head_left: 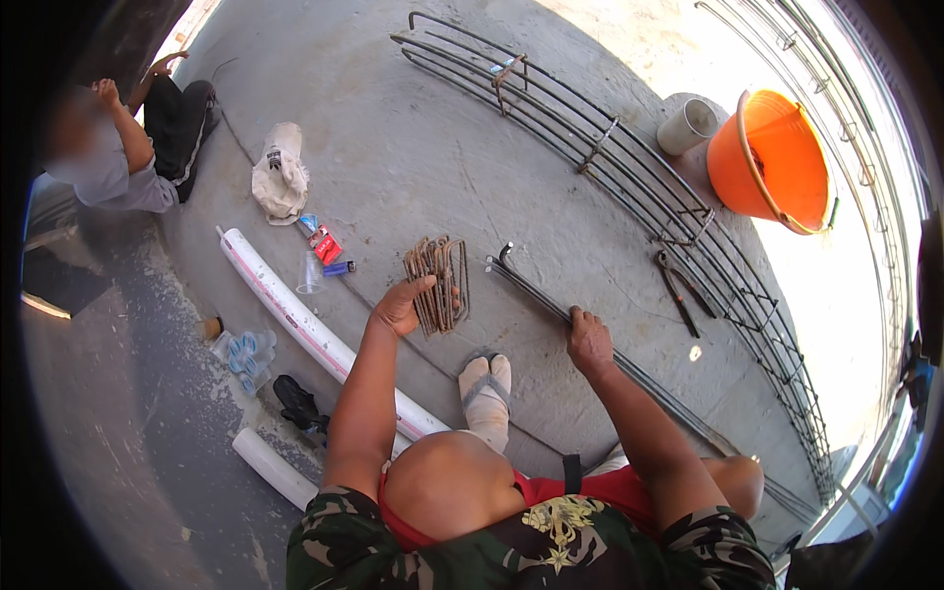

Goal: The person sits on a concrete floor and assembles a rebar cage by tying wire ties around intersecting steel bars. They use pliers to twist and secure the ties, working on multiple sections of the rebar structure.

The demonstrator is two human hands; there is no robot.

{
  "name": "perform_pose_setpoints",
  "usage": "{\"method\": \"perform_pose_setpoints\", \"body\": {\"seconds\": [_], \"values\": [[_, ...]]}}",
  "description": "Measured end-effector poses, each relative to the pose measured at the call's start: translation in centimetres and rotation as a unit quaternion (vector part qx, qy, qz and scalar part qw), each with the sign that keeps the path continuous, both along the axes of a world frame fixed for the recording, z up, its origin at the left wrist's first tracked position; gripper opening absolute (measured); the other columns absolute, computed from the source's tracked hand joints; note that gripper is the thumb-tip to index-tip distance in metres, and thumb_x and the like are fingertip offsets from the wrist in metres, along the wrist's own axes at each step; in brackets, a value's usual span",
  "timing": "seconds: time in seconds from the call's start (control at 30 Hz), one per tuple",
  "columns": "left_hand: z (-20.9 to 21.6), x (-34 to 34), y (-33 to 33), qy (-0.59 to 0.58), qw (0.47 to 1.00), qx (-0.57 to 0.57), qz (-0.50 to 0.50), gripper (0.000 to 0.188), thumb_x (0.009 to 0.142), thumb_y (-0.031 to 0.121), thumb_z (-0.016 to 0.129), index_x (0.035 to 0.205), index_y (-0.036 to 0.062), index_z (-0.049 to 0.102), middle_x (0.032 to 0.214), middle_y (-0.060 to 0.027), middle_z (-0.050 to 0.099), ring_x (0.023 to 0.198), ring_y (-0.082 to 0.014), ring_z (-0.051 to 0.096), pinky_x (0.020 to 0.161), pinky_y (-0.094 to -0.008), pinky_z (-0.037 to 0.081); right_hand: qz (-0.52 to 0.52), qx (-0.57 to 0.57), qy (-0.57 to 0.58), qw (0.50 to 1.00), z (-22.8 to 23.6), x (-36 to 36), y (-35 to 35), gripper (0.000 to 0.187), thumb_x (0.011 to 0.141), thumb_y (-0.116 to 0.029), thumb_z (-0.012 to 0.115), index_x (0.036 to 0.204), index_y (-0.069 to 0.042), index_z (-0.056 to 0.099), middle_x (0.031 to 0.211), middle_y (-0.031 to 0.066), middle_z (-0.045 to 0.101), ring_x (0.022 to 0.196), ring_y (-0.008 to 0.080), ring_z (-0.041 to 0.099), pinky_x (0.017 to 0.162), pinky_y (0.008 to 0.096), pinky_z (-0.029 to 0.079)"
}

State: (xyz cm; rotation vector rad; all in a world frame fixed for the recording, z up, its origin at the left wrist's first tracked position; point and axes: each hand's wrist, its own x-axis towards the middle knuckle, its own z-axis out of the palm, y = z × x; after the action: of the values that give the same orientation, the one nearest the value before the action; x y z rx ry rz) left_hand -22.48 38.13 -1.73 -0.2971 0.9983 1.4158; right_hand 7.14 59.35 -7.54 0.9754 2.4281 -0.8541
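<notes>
My left hand [401, 303] is closed around a stack of rusty rectangular rebar stirrups [430, 285], held up in front of me. Their loops stand close together, with one at the right sitting a little apart. Gripped in my right hand [591, 344] is a bundle of long dark steel bars [537, 299]. One bar in it has a hooked end; the others end beside that hook, and the bundle runs back past my right knee. Between my hands lies a gap, with my sandalled foot [487, 388] below it.
A long rebar cage [600, 147] curves across the right side, with pincers [677, 295] beside it. Behind stand an orange bucket [733, 162] and a grey container [678, 130]. White pipe [285, 307], a cloth sack [280, 182] and a lighter [339, 267] lie left. Another person [123, 162] sits far left.
</notes>
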Motion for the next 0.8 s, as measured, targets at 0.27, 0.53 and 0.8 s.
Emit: {"method": "perform_pose_setpoints", "body": {"seconds": [0.27,0.53,0.8], "values": [[-0.4,-0.6,-1.1,0.007,1.0,-0.008,0.022,0.047,0.079,0.031,0.074,0.116,0.0072,0.057,0.104,-0.0149,0.067,0.097,-0.031,0.066,0.087,-0.0482,0.053,0.098,0.158,-0.026,0.982,2.0,-1.4,-2.7,0.065,0.085,-0.021,0.06,0.143,-0.008,0.034,0.131,0.0168,0.042,0.125,0.0341,0.039,0.098,0.0563,0.033],[-0.5,-0.9,-1.2,0.006,0.999,-0.009,0.03,0.044,0.08,0.031,0.073,0.112,0.0047,0.059,0.104,-0.0152,0.067,0.097,-0.0312,0.066,0.086,-0.0494,0.053,0.105,0.157,0.014,0.982,3.1,-7.5,-2.8,0.07,0.082,-0.027,0.066,0.14,-0.002,0.036,0.119,0.0148,0.05,0.11,0.0294,0.049,0.088,0.0496,0.039],[-0.7,-0.9,-1.2,0.005,1.0,-0.013,0.017,0.044,0.082,0.031,0.071,0.115,0.0049,0.058,0.105,-0.0154,0.067,0.099,-0.0315,0.065,0.086,-0.0499,0.053,0.177,0.128,-0.055,0.974,0.4,-9.5,-1.2,0.035,0.086,-0.015,0.049,0.118,-0.002,0.052,0.097,0.0105,0.057,0.092,0.0275,0.059,0.075,0.0428,0.046]]}}
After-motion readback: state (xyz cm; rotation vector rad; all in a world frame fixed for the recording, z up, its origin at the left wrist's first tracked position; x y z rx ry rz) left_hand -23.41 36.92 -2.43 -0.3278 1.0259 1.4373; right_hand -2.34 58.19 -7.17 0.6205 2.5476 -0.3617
